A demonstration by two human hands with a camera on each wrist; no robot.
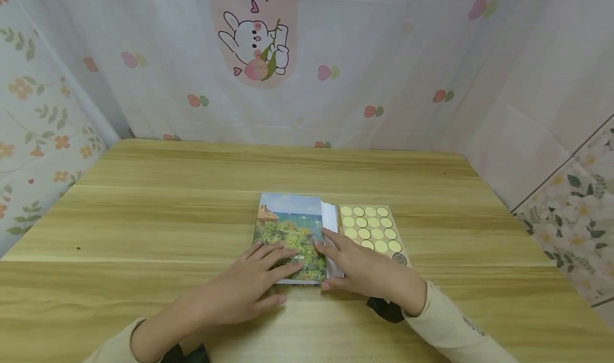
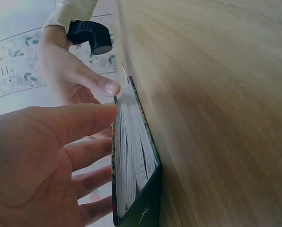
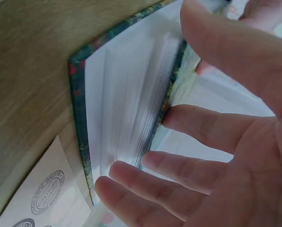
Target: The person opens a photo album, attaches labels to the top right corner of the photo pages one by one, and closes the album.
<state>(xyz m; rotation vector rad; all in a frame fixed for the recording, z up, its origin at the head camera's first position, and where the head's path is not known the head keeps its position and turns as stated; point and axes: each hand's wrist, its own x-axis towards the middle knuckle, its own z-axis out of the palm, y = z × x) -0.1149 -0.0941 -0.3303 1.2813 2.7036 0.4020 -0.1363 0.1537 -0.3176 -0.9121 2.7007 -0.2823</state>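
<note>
A photo album [image 1: 288,222] with a painted seaside-garden cover lies closed on the table, its white pages [image 1: 330,219] showing along the right side. My left hand [image 1: 249,283] rests over the cover's lower left part, fingers spread and fairly straight. At the right edge is my right hand [image 1: 357,261], its fingertips touching the cover edge and the page edges. In the right wrist view, the fingers [image 3: 197,125] are extended along the page block [image 3: 131,90]. The left wrist view shows the album's green spine [image 2: 143,203] and slightly fanned pages [image 2: 131,142].
Just right of the album lies a sticker sheet [image 1: 379,222] with rows of round yellow stickers, partly under my right hand. The wood-grain table [image 1: 168,208] meets a printed curtain [image 1: 336,43] at the back. Dark wrist cameras [image 1: 385,309] sit below my wrists.
</note>
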